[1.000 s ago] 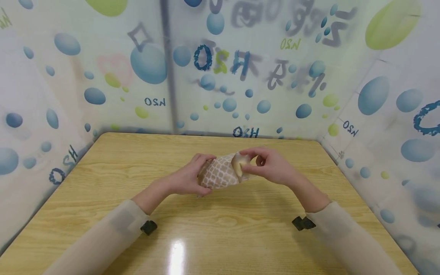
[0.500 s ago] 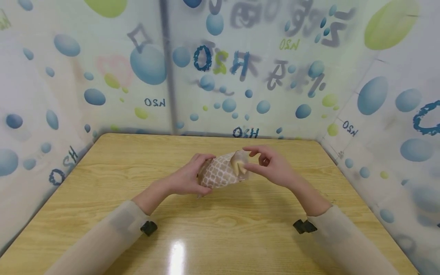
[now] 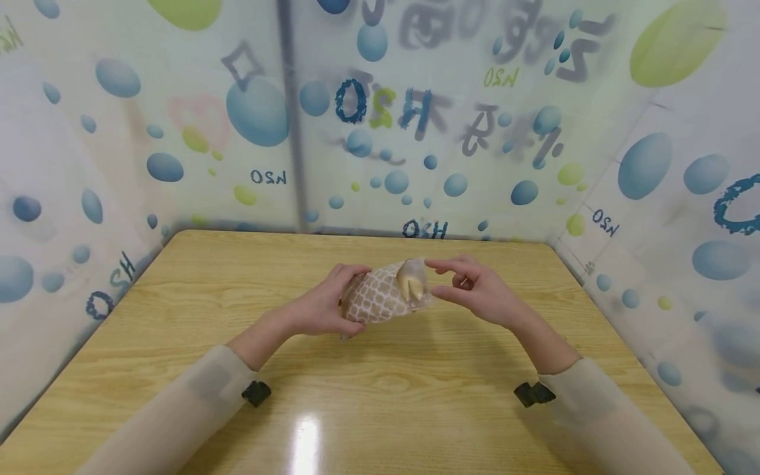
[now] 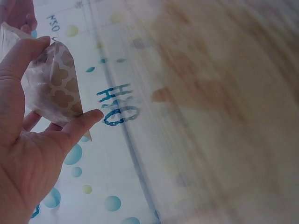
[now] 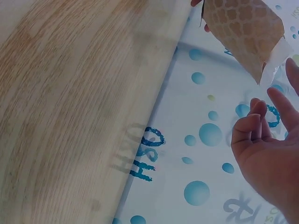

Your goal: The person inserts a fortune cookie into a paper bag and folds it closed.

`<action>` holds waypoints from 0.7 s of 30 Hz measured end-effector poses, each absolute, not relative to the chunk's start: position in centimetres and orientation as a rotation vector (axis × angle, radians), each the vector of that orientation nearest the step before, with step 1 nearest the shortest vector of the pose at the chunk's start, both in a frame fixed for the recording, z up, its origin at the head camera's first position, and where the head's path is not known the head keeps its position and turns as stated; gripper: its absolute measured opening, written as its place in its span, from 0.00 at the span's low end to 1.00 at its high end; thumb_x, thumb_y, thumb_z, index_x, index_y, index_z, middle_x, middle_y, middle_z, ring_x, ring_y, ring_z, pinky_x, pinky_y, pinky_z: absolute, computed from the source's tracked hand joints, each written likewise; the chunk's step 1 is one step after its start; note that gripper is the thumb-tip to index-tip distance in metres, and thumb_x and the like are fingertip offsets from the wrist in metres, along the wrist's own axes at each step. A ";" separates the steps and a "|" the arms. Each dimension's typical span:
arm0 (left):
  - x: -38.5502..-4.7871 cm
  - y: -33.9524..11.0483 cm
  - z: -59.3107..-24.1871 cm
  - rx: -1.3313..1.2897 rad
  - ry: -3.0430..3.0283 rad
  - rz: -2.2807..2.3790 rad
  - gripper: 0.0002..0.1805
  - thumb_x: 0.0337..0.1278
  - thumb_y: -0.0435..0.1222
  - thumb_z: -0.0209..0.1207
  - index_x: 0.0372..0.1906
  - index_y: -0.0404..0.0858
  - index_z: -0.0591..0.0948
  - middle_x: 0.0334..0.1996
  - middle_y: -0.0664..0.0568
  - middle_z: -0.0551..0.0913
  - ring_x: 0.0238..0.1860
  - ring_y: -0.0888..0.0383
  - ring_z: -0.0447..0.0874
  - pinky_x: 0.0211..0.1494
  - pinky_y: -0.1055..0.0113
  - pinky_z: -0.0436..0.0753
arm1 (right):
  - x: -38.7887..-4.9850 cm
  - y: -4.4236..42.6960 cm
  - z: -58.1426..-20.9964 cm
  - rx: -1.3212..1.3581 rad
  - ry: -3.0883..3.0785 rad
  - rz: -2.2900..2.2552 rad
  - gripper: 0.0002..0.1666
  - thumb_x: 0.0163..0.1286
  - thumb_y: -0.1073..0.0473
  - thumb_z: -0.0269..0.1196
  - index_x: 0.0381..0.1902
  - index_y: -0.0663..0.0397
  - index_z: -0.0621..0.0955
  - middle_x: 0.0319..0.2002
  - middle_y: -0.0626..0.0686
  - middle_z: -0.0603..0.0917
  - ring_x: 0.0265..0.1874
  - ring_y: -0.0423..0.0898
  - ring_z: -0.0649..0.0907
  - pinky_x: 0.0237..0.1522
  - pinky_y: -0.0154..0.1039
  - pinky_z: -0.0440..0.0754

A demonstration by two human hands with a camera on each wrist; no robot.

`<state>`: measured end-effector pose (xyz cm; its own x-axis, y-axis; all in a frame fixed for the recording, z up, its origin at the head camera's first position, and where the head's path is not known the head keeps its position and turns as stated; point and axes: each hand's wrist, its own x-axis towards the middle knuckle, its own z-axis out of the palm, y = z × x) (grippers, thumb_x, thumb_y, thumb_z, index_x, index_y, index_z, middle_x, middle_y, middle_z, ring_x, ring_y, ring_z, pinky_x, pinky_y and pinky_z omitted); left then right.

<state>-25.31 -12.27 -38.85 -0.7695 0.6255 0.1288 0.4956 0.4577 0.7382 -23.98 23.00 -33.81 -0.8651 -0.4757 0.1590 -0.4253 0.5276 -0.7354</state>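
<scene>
Left hand: the left hand [image 3: 323, 307], left of centre in the head view, is gripping a pouch, its thumb pressing the lower edge and its fingers wrapping the upper edge.
Right hand: the right hand [image 3: 487, 290], right of centre, is holding its thumb and forefinger apart, the other fingers bending inward; the two tips are pointing at the pouch's right end, so near that contact cannot be told.
Pouch: one patterned pouch [image 3: 378, 298], brown with a white lattice print, is lying tilted between the hands at the centre of the head view, being held above the tabletop; its right end is rising slightly.
Pouch end: clear film [image 3: 421, 274] is spreading from the right end, toward the right fingertips.
Contents: a pale yellow piece [image 3: 411, 288] is showing at that end; its exact kind is too small to tell.
Sleeves: light beige, the left sleeve [image 3: 178, 412] is crossing the lower left, the right sleeve [image 3: 605, 412] the lower right.
Wrist fittings: a dark fitting [image 3: 257, 394] is sitting beside each cuff.
Table: one wood-grain tabletop [image 3: 380, 379] is filling the lower half, a white glare streaking its lower middle.
Backdrop: one pale printed sheet [image 3: 332, 165] is enclosing the top and sides, bearing blue and green ovals and mirrored "H2O" lettering.
</scene>
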 end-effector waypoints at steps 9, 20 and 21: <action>-25.4 -12.3 -38.9 0.998 2.550 1.192 0.57 0.54 0.36 0.81 0.85 0.42 0.59 0.75 0.38 0.64 0.75 0.40 0.67 0.72 0.39 0.82 | -24.1 22.7 -34.1 -0.786 2.672 -1.283 0.31 0.79 0.54 0.70 0.77 0.43 0.80 0.63 0.58 0.80 0.38 0.50 0.74 0.38 0.39 0.76; -25.3 -12.0 -38.8 1.006 2.537 1.179 0.58 0.54 0.38 0.81 0.85 0.41 0.58 0.76 0.37 0.63 0.76 0.40 0.66 0.78 0.36 0.75 | -24.2 21.8 -34.8 -0.780 2.658 -1.267 0.32 0.78 0.52 0.72 0.77 0.39 0.80 0.66 0.60 0.80 0.39 0.51 0.78 0.35 0.38 0.79; -25.4 -12.1 -38.9 1.007 2.541 1.177 0.58 0.54 0.38 0.81 0.85 0.41 0.58 0.76 0.37 0.63 0.76 0.40 0.67 0.78 0.36 0.76 | -24.2 21.9 -34.8 -0.782 2.660 -1.273 0.32 0.78 0.52 0.71 0.77 0.40 0.80 0.65 0.60 0.80 0.39 0.51 0.79 0.35 0.38 0.79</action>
<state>-25.38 -12.05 -38.88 -0.7587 0.6394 0.1248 0.5087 0.4618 0.7266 -24.24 21.86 -34.82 -0.8649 -0.4837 0.1344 -0.4082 0.5217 -0.7492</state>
